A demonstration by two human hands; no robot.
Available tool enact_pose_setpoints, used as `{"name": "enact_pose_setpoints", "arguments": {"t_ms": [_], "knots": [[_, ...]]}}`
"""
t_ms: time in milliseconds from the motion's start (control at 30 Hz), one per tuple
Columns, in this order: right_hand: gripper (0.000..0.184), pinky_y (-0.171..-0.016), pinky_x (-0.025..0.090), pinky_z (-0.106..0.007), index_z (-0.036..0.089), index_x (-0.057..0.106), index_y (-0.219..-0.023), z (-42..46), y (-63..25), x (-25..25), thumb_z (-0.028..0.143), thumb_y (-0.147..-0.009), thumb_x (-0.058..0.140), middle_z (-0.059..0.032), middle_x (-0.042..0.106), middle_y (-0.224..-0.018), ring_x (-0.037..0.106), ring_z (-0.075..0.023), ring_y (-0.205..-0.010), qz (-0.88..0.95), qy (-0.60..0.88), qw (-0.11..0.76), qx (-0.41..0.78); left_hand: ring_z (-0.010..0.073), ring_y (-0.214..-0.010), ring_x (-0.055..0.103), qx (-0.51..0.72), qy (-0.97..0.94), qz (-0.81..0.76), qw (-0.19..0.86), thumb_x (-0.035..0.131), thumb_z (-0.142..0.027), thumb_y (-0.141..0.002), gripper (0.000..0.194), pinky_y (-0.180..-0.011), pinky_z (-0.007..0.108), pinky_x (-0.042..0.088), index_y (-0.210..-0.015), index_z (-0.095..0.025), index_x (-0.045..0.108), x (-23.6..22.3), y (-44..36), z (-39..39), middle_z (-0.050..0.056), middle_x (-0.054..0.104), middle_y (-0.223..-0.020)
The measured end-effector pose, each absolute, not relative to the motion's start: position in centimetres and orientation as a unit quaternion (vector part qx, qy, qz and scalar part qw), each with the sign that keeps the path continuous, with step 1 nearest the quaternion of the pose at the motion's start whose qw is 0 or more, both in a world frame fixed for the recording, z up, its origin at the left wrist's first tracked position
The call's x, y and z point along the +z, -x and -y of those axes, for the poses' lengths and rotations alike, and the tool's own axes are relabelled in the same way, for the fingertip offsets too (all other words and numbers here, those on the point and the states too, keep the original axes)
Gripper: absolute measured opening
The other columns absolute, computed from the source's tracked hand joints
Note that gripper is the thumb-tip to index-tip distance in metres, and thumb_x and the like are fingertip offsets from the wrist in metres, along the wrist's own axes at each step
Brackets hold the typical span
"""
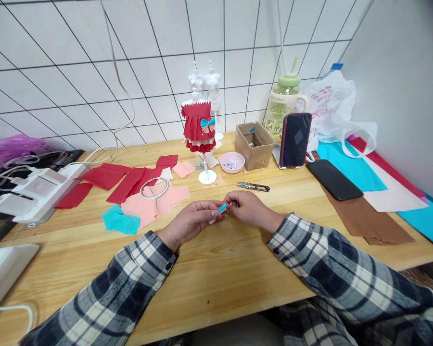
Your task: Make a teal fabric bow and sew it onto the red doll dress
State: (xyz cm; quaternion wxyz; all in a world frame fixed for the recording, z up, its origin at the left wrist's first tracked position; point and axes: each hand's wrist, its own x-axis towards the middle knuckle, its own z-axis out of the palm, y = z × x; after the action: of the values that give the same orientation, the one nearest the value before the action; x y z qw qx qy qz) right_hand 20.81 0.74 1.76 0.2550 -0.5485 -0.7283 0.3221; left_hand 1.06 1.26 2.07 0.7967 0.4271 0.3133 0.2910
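Between my two hands is a small folded strip of blue and pink crepe paper (pixel 222 208). My left hand (pixel 193 218) pinches it between thumb and fingers. At its right end, the fingertips of my right hand (pixel 250 206) are pressed together; whether they grip the strip or something thin beside it I cannot make out. Behind my hands stands a small white dress form (pixel 207 177) in a red pleated paper dress (pixel 195 122) with a blue and pink bow (pixel 208 124). Black thread snips (pixel 254 186) lie just beyond my right hand.
Red (pixel 128 187), pink (pixel 155 204) and blue paper pieces (pixel 120 221) lie left, with a white ring (pixel 154 188). Behind are a pink bowl of beads (pixel 232 163), cardboard box (pixel 254 149), propped phone (pixel 295 139) and drink jug (pixel 285 101). Another phone (pixel 334 179) rests on brown paper (pixel 368 221).
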Motion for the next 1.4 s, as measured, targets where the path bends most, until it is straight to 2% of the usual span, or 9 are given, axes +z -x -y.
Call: {"name": "enact_pose_setpoints", "arguments": {"t_ms": [167,300,367,500,633,800,967,1100,1400], "knots": [[0.009,-0.061,0.036,-0.025,0.015,0.069,-0.081,-0.9,-21.0,2.3,0.020,-0.079,0.062,-0.0013,0.064,-0.072,0.050,-0.0118,-0.064,0.676,0.574,0.340,0.313,0.0162,-0.086,0.062,0.394,-0.437,-0.386,0.711,0.078,-0.027,-0.070,0.020,-0.088,0.031,0.046,-0.086,-0.014,0.074,1.9,-1.2,-1.9,0.006,0.071,-0.090],[0.018,-0.058,0.039,-0.024,0.014,0.071,-0.083,-0.4,-20.3,2.3,0.030,-0.078,0.063,-0.0016,0.064,-0.072,0.049,-0.0109,-0.061,0.591,0.533,0.391,0.462,0.0154,-0.077,0.064,0.416,-0.468,-0.445,0.640,0.077,-0.035,-0.070,0.022,-0.081,0.029,0.047,-0.078,-0.015,0.071,2.2,-1.6,-1.8,0.004,0.072,-0.079],[0.025,-0.052,0.036,-0.023,0.014,0.072,-0.086,-0.1,-19.8,2.2,0.036,-0.078,0.063,-0.0010,0.063,-0.070,0.045,-0.0093,-0.056,0.547,0.500,0.401,0.539,0.0155,-0.074,0.064,0.398,-0.511,-0.470,0.600,0.075,-0.037,-0.072,0.023,-0.076,0.028,0.048,-0.078,-0.015,0.071,2.6,-1.9,-1.5,0.004,0.072,-0.077],[0.035,-0.044,0.030,-0.021,0.014,0.072,-0.092,0.5,-19.1,1.9,0.045,-0.075,0.066,0.0030,0.054,-0.061,0.039,-0.0076,-0.049,0.483,0.485,0.416,0.598,0.0164,-0.071,0.064,0.391,-0.583,-0.510,0.497,0.070,-0.039,-0.075,0.024,-0.070,0.027,0.049,-0.077,-0.016,0.070,3.1,-2.1,-1.2,0.004,0.073,-0.076],[0.033,-0.044,0.031,-0.021,0.014,0.069,-0.084,0.6,-18.8,2.1,0.045,-0.072,0.069,0.0036,0.052,-0.061,0.041,-0.0078,-0.051,0.474,0.501,0.423,0.587,0.0169,-0.070,0.065,0.388,-0.615,-0.529,0.438,0.067,-0.039,-0.077,0.023,-0.068,0.026,0.050,-0.077,-0.016,0.070,3.3,-2.1,-1.2,0.005,0.074,-0.077],[0.028,-0.046,0.029,-0.021,0.014,0.065,-0.075,0.5,-18.9,2.0,0.042,-0.074,0.066,0.0040,0.052,-0.060,0.038,-0.0071,-0.051,0.511,0.503,0.440,0.540,0.0177,-0.070,0.068,0.373,-0.643,-0.531,0.407,0.065,-0.034,-0.077,0.018,-0.066,0.026,0.051,-0.075,-0.017,0.070,3.5,-2.3,-0.8,0.005,0.075,-0.076],[0.027,-0.047,0.028,-0.022,0.015,0.065,-0.075,0.6,-18.6,1.6,0.042,-0.076,0.064,0.0045,0.051,-0.059,0.037,-0.0078,-0.051,0.527,0.505,0.444,0.519,0.0163,-0.066,0.067,0.370,-0.651,-0.540,0.384,0.064,-0.031,-0.076,0.016,-0.061,0.024,0.050,-0.074,-0.016,0.070,3.8,-2.5,-0.4,0.003,0.074,-0.074],[0.022,-0.052,0.034,-0.023,0.015,0.065,-0.075,0.7,-18.3,1.7,0.037,-0.077,0.061,0.0025,0.057,-0.063,0.043,-0.0094,-0.055,0.548,0.516,0.448,0.483,0.0150,-0.061,0.065,0.370,-0.659,-0.542,0.367,0.064,-0.030,-0.075,0.014,-0.055,0.022,0.049,-0.073,-0.017,0.070,4.1,-2.8,-0.2,0.002,0.073,-0.070],[0.019,-0.055,0.037,-0.023,0.016,0.065,-0.074,0.8,-18.1,2.0,0.033,-0.080,0.058,0.0005,0.062,-0.067,0.048,-0.0111,-0.058,0.567,0.531,0.445,0.447,0.0147,-0.062,0.064,0.373,-0.662,-0.537,0.367,0.064,-0.030,-0.075,0.014,-0.057,0.022,0.049,-0.073,-0.017,0.070,3.9,-2.8,-0.2,0.002,0.073,-0.070]]}}
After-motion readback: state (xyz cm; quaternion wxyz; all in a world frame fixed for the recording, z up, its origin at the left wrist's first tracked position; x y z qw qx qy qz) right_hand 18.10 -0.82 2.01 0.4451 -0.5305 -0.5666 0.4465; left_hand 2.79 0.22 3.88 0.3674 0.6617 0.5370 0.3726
